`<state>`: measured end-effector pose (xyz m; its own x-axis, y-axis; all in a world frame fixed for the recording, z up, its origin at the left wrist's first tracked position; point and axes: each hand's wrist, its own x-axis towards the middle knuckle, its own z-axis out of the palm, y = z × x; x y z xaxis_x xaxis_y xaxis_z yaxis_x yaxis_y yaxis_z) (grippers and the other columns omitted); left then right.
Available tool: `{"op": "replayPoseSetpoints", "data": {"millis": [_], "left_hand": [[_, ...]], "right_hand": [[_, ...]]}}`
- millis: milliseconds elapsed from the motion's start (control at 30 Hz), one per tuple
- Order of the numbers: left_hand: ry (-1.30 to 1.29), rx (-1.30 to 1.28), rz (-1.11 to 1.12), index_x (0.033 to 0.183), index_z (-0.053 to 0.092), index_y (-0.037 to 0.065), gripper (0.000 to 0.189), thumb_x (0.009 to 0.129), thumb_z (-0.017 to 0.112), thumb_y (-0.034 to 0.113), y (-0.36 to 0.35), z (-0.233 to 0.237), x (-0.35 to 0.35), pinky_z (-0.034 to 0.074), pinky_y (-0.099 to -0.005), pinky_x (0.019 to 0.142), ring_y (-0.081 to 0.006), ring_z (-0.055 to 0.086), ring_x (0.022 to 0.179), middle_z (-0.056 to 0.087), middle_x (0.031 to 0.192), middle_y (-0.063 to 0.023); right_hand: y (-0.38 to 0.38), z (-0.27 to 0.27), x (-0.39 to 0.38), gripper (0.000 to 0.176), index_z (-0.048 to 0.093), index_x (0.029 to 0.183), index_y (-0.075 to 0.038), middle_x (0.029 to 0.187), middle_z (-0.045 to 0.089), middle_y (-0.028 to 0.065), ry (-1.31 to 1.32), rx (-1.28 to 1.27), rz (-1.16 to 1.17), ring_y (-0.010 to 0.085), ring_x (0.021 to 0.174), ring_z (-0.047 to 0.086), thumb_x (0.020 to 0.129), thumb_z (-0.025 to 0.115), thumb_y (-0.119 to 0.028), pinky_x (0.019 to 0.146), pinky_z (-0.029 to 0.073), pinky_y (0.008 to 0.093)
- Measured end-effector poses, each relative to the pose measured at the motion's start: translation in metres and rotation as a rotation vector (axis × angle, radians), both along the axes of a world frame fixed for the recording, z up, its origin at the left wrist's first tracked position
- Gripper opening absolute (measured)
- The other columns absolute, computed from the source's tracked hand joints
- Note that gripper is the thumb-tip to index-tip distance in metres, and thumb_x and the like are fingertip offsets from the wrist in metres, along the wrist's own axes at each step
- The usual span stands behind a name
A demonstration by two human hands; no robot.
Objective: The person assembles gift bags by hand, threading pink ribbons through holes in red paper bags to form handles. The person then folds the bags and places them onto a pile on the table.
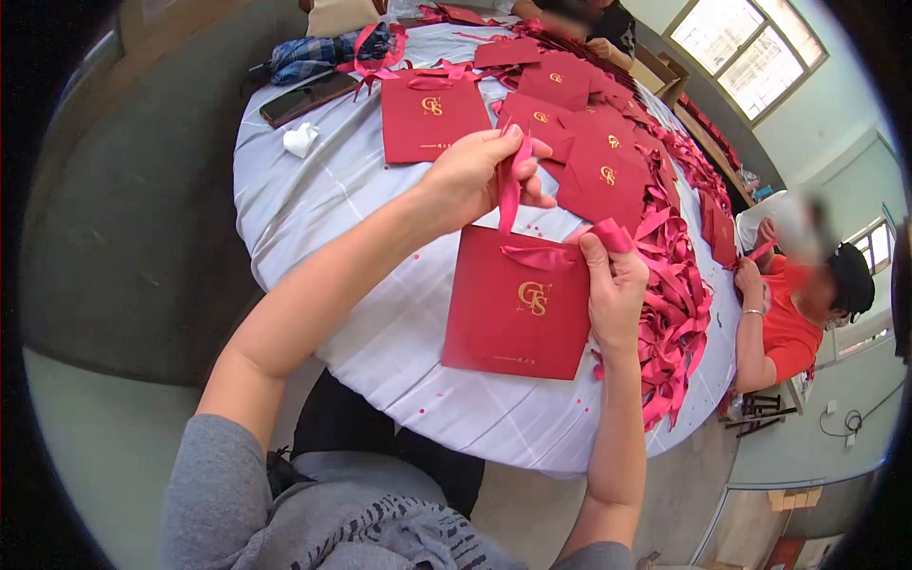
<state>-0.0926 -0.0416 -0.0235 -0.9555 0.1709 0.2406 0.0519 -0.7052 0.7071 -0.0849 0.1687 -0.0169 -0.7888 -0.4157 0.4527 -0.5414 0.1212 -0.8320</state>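
Note:
A flat red paper bag (518, 309) with a gold logo lies on the round table (380, 313) in front of me. My left hand (480, 171) pinches one end of a red ribbon (510, 190) and holds it up above the bag's top edge. My right hand (616, 290) grips the other ribbon end at the bag's upper right corner. A ribbon loop lies across the bag's top.
Several more red bags (432, 114) lie farther back, and a heap of loose ribbons (674, 304) runs along the right edge. A phone (306, 98), a crumpled tissue (300, 140) and a folded cloth (309, 54) sit far left. A person in orange (784, 323) sits to the right.

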Motion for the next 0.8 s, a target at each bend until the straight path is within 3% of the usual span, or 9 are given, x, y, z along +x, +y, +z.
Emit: {"op": "replayPoseSetpoints", "data": {"millis": [67, 133, 267, 367, 467, 600, 667, 733, 800], "left_hand": [[0.080, 0.041, -0.105, 0.111, 0.049, -0.004, 0.039, 0.099, 0.033, 0.029, -0.007, -0.010, -0.009, 0.051, -0.0432, 0.081, -0.0181, 0.059, 0.076, 0.055, 0.076, -0.0044], [-0.053, -0.327, 0.075, 0.118, 0.047, -0.002, 0.041, 0.098, 0.037, 0.032, -0.004, 0.000, -0.003, 0.049, -0.0390, 0.083, -0.0163, 0.060, 0.077, 0.059, 0.084, -0.0061], [0.109, -1.285, 0.862, 0.125, 0.041, -0.004, 0.050, 0.091, 0.053, 0.031, 0.004, -0.008, 0.005, 0.043, -0.0371, 0.090, -0.0287, 0.054, 0.106, 0.053, 0.115, -0.0197], [0.416, -1.432, 0.808, 0.128, 0.037, -0.003, 0.058, 0.086, 0.060, 0.030, 0.033, 0.023, 0.052, 0.039, -0.0397, 0.095, -0.0389, 0.049, 0.111, 0.048, 0.119, -0.0262], [0.584, -1.383, 0.516, 0.136, 0.025, -0.005, 0.082, 0.080, 0.065, 0.039, 0.059, 0.029, 0.075, 0.033, -0.0401, 0.101, -0.0393, 0.042, 0.120, 0.039, 0.130, -0.0294], [0.669, -1.415, 0.541, 0.140, 0.013, -0.006, 0.097, 0.076, 0.070, 0.040, 0.082, 0.023, 0.076, 0.029, -0.0405, 0.105, -0.0371, 0.034, 0.127, 0.028, 0.138, -0.0296], [0.688, -1.060, 0.620, 0.141, 0.011, -0.003, 0.094, 0.077, 0.071, 0.030, 0.086, 0.025, 0.073, 0.033, -0.0396, 0.102, -0.0329, 0.040, 0.124, 0.036, 0.133, -0.0272], [0.399, -0.760, 0.383, 0.139, 0.021, 0.001, 0.073, 0.080, 0.062, 0.008, 0.081, 0.030, 0.075, 0.042, -0.0337, 0.095, -0.0233, 0.051, 0.113, 0.048, 0.124, -0.0186], [0.030, -0.466, 0.141, 0.128, 0.038, 0.000, 0.052, 0.078, 0.051, -0.004, 0.068, 0.037, 0.073, 0.048, -0.0308, 0.088, -0.0179, 0.059, 0.099, 0.056, 0.114, -0.0134]], "right_hand": [[-0.004, -0.003, 0.000, 0.020, 0.060, 0.082, 0.003, 0.072, 0.057, 0.0009, 0.010, -0.012, 0.003, 0.0071, 0.070, 0.050, 0.092, 0.053, -0.013, 0.066, 0.041, 0.0223], [-0.005, -0.008, -0.002, 0.019, 0.061, 0.083, 0.003, 0.073, 0.057, 0.0008, 0.018, 0.018, -0.017, 0.0074, 0.069, 0.050, 0.092, 0.053, -0.012, 0.066, 0.041, 0.0227], [0.000, -0.009, -0.011, 0.025, 0.066, 0.082, 0.003, 0.063, 0.051, -0.0047, -0.096, -0.052, -0.211, 0.0032, 0.059, 0.041, 0.092, 0.053, -0.016, 0.053, 0.032, 0.0214], [0.014, -0.004, -0.020, 0.025, 0.068, 0.085, 0.001, 0.067, 0.054, -0.0039, -0.217, -0.205, -0.333, 0.0023, 0.059, 0.041, 0.093, 0.052, -0.017, 0.052, 0.031, 0.0209], [0.012, 0.013, -0.008, 0.024, 0.066, 0.089, 0.002, 0.081, 0.063, 0.0020, -0.211, -0.393, -0.239, 0.0063, 0.072, 0.052, 0.093, 0.050, -0.016, 0.066, 0.043, 0.0214], [0.012, 0.028, 0.010, 0.030, 0.062, 0.099, 0.004, 0.087, 0.063, 0.0054, -0.180, -0.405, -0.042, 0.0096, 0.080, 0.054, 0.095, 0.046, -0.021, 0.076, 0.043, 0.0251], [0.015, 0.031, 0.018, 0.037, 0.053, 0.115, 0.006, 0.098, 0.061, 0.0099, -0.283, -0.624, 0.208, 0.0133, 0.087, 0.056, 0.095, 0.044, -0.024, 0.080, 0.042, 0.0270], [0.019, 0.041, 0.018, 0.038, 0.049, 0.119, 0.007, 0.106, 0.059, 0.0132, -0.157, -0.481, 0.329, 0.0163, 0.092, 0.056, 0.095, 0.043, -0.023, 0.082, 0.042, 0.0283], [0.021, 0.046, 0.015, 0.035, 0.047, 0.121, 0.007, 0.107, 0.058, 0.0153, -0.118, -0.403, 0.167, 0.0195, 0.099, 0.057, 0.094, 0.043, -0.015, 0.084, 0.044, 0.0289]]}}
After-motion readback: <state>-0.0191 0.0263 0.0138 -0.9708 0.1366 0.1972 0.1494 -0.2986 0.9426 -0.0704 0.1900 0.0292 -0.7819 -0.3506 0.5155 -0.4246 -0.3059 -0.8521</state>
